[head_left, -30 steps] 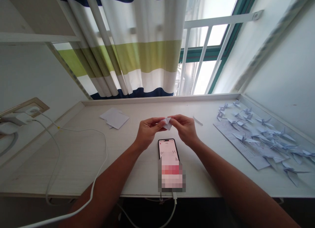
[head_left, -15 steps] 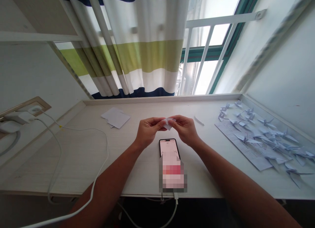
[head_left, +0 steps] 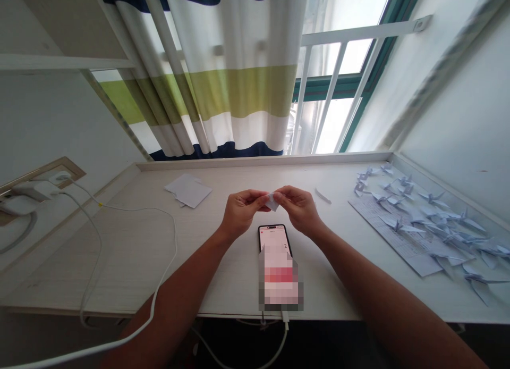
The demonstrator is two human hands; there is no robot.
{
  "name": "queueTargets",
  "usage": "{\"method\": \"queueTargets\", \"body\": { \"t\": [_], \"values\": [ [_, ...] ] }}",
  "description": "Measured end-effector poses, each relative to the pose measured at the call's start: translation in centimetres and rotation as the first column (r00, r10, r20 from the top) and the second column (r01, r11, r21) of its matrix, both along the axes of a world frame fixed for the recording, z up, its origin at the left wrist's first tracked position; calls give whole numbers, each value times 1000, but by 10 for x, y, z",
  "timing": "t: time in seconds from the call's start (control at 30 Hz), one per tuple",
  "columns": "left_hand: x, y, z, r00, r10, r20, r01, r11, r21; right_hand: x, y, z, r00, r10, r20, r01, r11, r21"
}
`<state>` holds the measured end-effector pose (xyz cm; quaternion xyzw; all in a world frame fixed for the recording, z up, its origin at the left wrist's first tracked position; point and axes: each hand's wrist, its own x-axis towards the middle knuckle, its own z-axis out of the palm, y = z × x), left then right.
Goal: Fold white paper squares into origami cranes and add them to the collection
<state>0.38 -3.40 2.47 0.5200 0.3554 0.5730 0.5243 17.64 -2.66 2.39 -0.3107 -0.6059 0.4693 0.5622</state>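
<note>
A small folded piece of pale paper (head_left: 272, 202) is pinched between the fingertips of my left hand (head_left: 242, 215) and my right hand (head_left: 298, 209). Both hands hover above the desk, and the paper is mostly hidden by my fingers. Just below them, a smartphone (head_left: 273, 236) lies on the desk showing a timer-like display, with its lower part pixelated. Neither hand touches it.
Several pale paper cranes (head_left: 430, 199) lie on and around a printed sheet (head_left: 382, 220) at the right. White paper squares (head_left: 188, 191) and a paper strip (head_left: 323, 195) lie on the desk (head_left: 119, 252). A white cable (head_left: 173, 241) runs from a wall charger (head_left: 34, 190).
My hands stay close together on the paper, which shows slightly less between my fingers. The view has shifted slightly.
</note>
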Motion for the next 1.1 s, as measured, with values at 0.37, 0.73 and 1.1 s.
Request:
{"method": "queueTargets", "body": {
  "t": [0.37, 0.73, 1.1],
  "values": [
    [-1, 0, 0, 1000, -7, -18, 7, 1000, 22, 1, 3, -5, 999, 42, -6, -42, 999, 9],
    [-1, 0, 0, 998, -45, -46, 43, 998, -46, 3, 4, -10, 990, -50, 131, 52, 999, -11],
    [0, 1, -2, 996, -7, -83, 6, 1000, -18, -2, 4, -8, 998, -16, 61, 19, 998, -56]
  ]
}}
